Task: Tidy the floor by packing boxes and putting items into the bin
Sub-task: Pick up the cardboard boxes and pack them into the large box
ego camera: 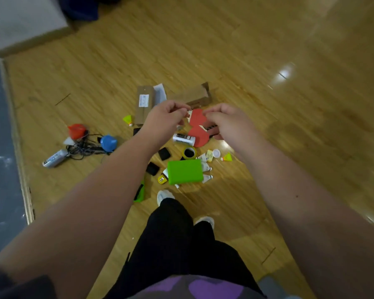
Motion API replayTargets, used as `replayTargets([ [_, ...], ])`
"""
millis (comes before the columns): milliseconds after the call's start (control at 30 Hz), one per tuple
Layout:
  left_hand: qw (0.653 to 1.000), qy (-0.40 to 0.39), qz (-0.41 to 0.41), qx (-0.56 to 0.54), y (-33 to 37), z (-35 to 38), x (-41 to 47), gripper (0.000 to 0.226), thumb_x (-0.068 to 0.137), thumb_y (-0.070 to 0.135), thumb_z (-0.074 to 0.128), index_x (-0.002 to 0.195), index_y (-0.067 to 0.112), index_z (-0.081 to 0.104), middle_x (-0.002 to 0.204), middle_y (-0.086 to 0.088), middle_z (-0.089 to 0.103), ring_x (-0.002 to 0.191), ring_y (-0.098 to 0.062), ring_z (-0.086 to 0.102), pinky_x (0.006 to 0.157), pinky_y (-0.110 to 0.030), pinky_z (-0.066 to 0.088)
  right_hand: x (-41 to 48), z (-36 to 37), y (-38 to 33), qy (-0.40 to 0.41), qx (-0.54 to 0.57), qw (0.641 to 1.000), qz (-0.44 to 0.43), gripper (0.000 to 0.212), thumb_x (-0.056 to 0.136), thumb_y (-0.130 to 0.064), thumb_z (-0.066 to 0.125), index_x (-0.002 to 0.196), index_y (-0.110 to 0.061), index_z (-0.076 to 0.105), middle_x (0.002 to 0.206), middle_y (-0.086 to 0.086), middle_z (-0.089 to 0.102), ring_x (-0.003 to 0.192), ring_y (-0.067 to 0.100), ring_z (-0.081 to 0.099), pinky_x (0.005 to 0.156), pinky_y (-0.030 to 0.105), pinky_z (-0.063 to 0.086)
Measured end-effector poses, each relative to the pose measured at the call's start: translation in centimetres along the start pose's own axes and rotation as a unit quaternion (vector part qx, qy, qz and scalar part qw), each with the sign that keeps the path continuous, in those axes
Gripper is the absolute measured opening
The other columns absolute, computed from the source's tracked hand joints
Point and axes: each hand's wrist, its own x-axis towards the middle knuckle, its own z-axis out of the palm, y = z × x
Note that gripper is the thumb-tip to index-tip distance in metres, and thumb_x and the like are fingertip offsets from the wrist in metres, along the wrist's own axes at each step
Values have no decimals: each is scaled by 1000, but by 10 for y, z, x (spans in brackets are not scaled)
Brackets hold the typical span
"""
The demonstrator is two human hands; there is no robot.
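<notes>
Hovering close together, my left hand (pixel 166 119) and right hand (pixel 227 121) have curled fingers; whether they pinch anything, I cannot tell. Below them lies a bright green rectangular box (pixel 185 171).

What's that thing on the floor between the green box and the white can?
A yellow-green roll of tape lies there, close to the green box and a little apart from the white can. The head view shows it.

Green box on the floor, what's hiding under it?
The green box rests on the floor. White shuttlecocks poke out at its right and left edges. The box covers the rest, so anything else beneath cannot be seen.
</notes>
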Motion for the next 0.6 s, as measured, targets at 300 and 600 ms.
replayTargets([
  [300, 998, 35, -54, -7, -24, -62, 65, 16, 96, 20, 53, 99, 22, 69, 103, -9, 71, 82, -13, 61, 73, -31, 48, 85, 58, -25, -32, 18, 999, 27, 9, 91, -23, 58, 92, -20, 67, 81, -2, 69, 67, 15, 63, 64, 30, 52],
  [600, 997, 22, -74, 10, -58, -105, 195, 16, 96, 23, 54, 89, 29, 68, 101, -1, 70, 92, -18, 66, 83, -36, 54, 202, 107, -28, 1, 20, 997, 72, 10, 92, -24, 58, 89, -23, 67, 77, -3, 70, 65, 12, 62, 61, 28, 51],
])
